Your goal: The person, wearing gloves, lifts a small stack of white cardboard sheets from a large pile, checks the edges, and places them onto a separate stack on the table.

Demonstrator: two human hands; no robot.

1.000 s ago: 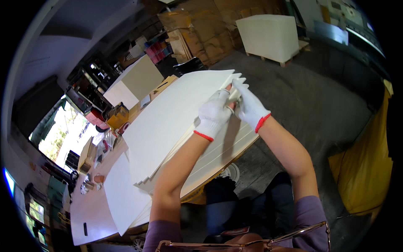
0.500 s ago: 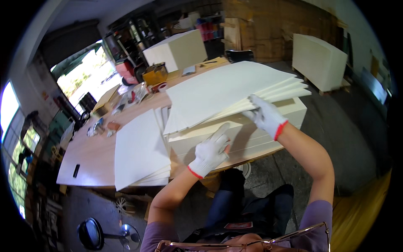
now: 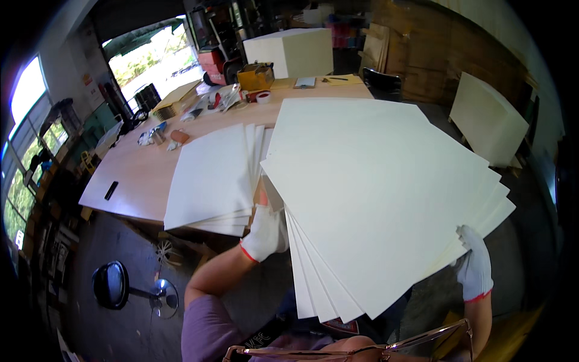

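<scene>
Tabletop (image 3: 139, 181) at left, bearing black oblong object (image 3: 111, 190), then smaller white sheets (image 3: 211, 175), fanned. Left hand (image 3: 267, 234) beside them, fingers partly hidden near larger white sheets (image 3: 386, 181); grip unclear. Those, at least 4, fanned, overhang near edge. Right hand (image 3: 473, 264) grasps their lower right edge.

Both hands (image 3: 266, 232) (image 3: 475, 265) partly hidden by white sheets (image 3: 386, 187); right forearm (image 3: 478, 317) cut off below

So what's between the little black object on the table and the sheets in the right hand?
The head view shows bare tabletop, then another fan of white sheets.
</scene>
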